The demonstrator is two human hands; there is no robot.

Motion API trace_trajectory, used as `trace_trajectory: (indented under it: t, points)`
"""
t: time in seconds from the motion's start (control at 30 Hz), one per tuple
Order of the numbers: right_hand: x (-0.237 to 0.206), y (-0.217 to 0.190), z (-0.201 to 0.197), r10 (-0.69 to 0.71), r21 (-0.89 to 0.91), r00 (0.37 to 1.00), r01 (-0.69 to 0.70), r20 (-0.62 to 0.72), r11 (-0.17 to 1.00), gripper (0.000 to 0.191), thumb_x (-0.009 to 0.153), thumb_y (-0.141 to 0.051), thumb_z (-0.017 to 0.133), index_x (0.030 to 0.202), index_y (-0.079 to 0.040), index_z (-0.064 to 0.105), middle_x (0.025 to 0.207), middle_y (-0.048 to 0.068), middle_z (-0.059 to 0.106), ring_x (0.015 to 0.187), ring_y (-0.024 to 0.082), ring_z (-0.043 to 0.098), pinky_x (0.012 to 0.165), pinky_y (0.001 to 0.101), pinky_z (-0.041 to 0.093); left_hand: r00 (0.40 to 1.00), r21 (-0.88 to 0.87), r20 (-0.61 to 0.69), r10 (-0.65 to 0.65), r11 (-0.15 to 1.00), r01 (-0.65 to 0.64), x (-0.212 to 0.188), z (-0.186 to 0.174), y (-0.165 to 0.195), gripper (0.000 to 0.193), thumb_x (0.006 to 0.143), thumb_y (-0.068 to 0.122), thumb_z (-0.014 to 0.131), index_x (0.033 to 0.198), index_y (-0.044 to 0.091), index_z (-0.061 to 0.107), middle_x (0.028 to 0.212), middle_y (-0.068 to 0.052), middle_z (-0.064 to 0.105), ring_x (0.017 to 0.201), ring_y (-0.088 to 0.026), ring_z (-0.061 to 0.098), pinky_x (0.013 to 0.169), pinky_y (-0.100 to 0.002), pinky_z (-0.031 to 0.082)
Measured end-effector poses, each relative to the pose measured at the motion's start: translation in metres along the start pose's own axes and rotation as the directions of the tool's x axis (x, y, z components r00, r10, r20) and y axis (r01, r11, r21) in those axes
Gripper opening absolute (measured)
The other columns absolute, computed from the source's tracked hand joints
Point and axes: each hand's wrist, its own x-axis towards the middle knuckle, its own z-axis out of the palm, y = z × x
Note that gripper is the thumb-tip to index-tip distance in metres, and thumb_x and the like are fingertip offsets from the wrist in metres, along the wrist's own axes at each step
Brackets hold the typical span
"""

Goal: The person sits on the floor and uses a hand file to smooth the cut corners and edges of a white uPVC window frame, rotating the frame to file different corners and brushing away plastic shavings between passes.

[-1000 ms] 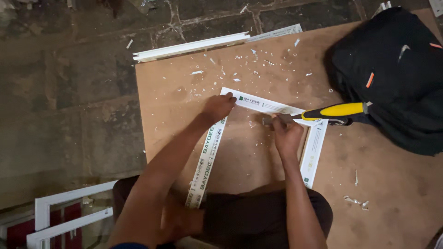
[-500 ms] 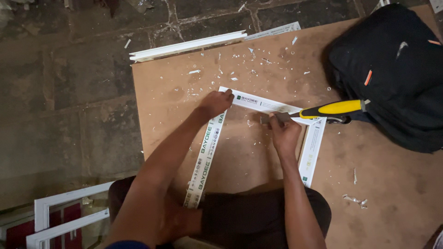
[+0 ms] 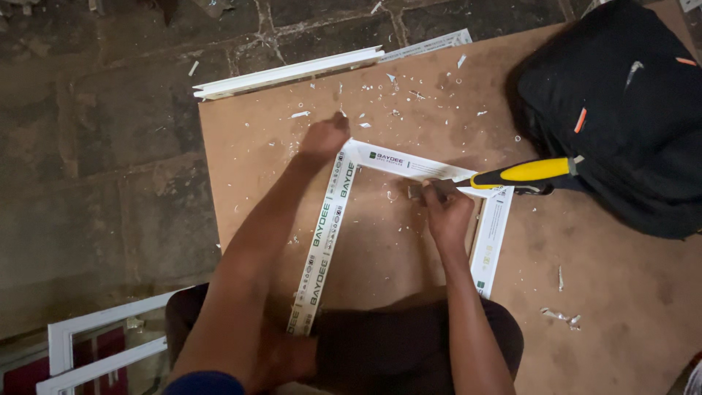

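Observation:
A white plastic window frame (image 3: 325,227) with printed film lies on a brown board (image 3: 248,153). My left hand (image 3: 324,137) presses down on its far left corner. My right hand (image 3: 444,208) grips the blade end of a chisel (image 3: 521,173) with a yellow and black handle, held against the frame's top bar. The handle points right, toward a black bag. White plastic shavings (image 3: 395,99) are scattered on the board beyond the frame.
A black bag (image 3: 621,110) sits on the board's right side, close to the chisel handle. A loose white profile strip (image 3: 289,72) lies along the board's far edge. Another white frame (image 3: 95,344) rests on the stone floor (image 3: 95,146) at lower left.
The view has shifted slightly; my hands stay on the frame, and the chisel sits at nearly the same spot on the top bar.

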Motion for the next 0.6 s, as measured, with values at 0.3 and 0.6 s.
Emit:
trace_trajectory:
  t: [0.3,0.6]
  points:
    - [0.001,0.002,0.0,0.061,0.094,0.998,-0.063,0.024,0.994,0.02,0.095,-0.013,0.071,0.102,0.006,0.075,0.078,0.007,0.075,0.066,0.01,0.071,0.06,0.0257,0.055,0.863,-0.009,-0.079,-0.5,0.866,0.501,-0.007,-0.008,-0.027,0.011,0.099,0.012,0.056,0.094,0.005,0.063,0.099,-0.02,0.068,0.084,-0.041,0.069,0.074,-0.053,0.056]
    - [-0.003,-0.01,-0.013,-0.13,0.044,0.989,0.133,-0.063,0.99,0.018,0.094,-0.004,0.072,0.105,0.01,0.072,0.088,0.01,0.075,0.077,0.015,0.071,0.07,0.0291,0.057,0.874,-0.068,-0.028,-0.486,0.873,0.483,-0.086,-0.02,0.021,0.028,0.097,0.011,0.052,0.121,0.015,0.064,0.106,-0.015,0.072,0.1,-0.035,0.07,0.086,-0.048,0.057]
